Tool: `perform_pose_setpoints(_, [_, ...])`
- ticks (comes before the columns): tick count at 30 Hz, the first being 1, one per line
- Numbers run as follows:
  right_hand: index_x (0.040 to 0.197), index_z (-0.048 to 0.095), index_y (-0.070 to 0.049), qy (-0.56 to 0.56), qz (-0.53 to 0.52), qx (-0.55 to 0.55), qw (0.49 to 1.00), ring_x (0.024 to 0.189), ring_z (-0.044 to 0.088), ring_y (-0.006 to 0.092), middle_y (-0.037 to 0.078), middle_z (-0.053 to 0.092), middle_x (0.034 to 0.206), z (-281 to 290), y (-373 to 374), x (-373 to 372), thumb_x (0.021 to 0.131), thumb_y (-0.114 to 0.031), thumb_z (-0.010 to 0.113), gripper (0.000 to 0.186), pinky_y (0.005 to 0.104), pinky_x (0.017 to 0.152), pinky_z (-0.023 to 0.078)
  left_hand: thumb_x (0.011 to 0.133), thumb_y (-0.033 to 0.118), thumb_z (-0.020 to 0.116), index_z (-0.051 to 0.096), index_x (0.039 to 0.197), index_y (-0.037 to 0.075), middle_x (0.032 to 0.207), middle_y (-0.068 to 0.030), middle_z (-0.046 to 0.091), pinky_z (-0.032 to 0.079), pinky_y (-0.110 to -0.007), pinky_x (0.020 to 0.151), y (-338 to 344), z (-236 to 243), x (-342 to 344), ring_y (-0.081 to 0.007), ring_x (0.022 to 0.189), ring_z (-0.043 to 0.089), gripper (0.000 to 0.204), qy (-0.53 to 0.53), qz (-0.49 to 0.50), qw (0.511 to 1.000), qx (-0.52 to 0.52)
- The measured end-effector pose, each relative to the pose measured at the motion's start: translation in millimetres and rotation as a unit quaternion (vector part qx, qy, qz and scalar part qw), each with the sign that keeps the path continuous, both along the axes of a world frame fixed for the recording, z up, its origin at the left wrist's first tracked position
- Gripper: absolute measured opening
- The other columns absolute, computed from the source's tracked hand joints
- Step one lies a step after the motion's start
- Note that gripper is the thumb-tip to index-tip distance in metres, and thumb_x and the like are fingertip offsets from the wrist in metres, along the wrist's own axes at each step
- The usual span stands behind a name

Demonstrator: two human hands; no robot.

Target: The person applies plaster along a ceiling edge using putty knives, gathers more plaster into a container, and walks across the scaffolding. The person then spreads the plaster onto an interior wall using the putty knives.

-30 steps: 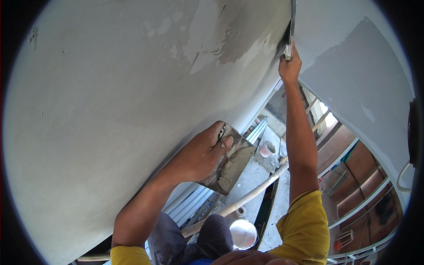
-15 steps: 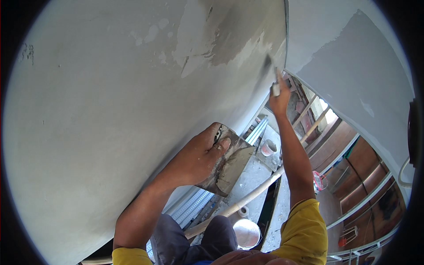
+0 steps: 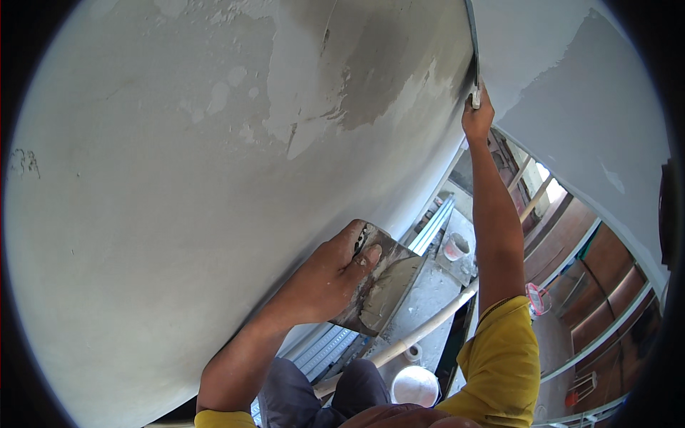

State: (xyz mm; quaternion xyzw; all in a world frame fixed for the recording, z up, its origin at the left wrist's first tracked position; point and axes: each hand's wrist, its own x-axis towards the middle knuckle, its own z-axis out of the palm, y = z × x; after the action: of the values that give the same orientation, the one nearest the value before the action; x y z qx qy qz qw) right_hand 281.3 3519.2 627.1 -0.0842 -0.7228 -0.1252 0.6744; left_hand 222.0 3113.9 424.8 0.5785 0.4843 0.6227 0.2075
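Observation:
My left hand (image 3: 332,278) grips a flat plastering board (image 3: 392,250) by its edge, the thumb pressed on top. Grey-beige plaster (image 3: 385,296) lies smeared over the board. Higher up, my right hand (image 3: 479,120) is closed round the pale handle of a trowel (image 3: 476,98). Its thin blade is seen nearly edge-on at the wall's right edge, so whether it touches the surface is hard to tell. The large pale wall (image 3: 178,228) bears a darker, damp-looking patch (image 3: 382,68) with ragged lighter plaster around it.
Below me a pale round pole (image 3: 428,317) crosses the planks. A small plaster-stained bucket (image 3: 457,247), a round white container (image 3: 415,386) and perforated metal channels (image 3: 321,354) lie below. A grey-patched panel (image 3: 571,85) slopes away at the right, with a red stool (image 3: 573,398) far down.
My right hand has moved up and right with the trowel, from over the wall to its right edge. The view has shifted slightly; the left hand still holds the board.

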Motion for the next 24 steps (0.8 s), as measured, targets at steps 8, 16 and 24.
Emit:
perform_pose_setpoints(8, [0.142,0.036,-0.006,-0.042,-0.013,-0.019,0.999,0.117,0.053,0.0367,0.025,0.053,0.127,0,20,-8,0.075,0.007,0.061,0.073,0.0364,0.098,0.043,0.099,0.028,0.048,0.046,0.109,-0.004,0.088,-0.0102,0.053,0.041,-0.028,0.078,2,3,3,-0.0143,0.085,0.046,0.034,-0.015,0.011,1.0,-0.023])
perform_pose_setpoints(16, [0.145,0.032,-0.014,-0.074,-0.005,-0.038,0.997,0.106,0.061,0.0343,0.026,0.059,0.115,-30,28,-1,0.072,0.008,0.062,0.082,0.032,0.09,0.047,0.099,0.028,0.049,0.047,0.106,-0.002,0.086,-0.0072,0.051,0.041,-0.028,0.075,0,23,8,-0.0127,0.082,0.044,0.031,-0.012,-0.009,1.0,-0.02])
perform_pose_setpoints(24, [0.142,0.039,-0.01,-0.104,-0.019,-0.004,0.994,0.1,0.061,0.0415,0.028,0.06,0.11,-115,27,26,0.076,0.005,0.058,0.07,0.0374,0.084,0.05,0.099,0.028,0.05,0.048,0.106,-0.001,0.085,-0.0046,0.051,0.04,-0.026,0.073,3,4,3,-0.011,0.08,0.044,0.03,0.009,0.008,1.0,-0.022])
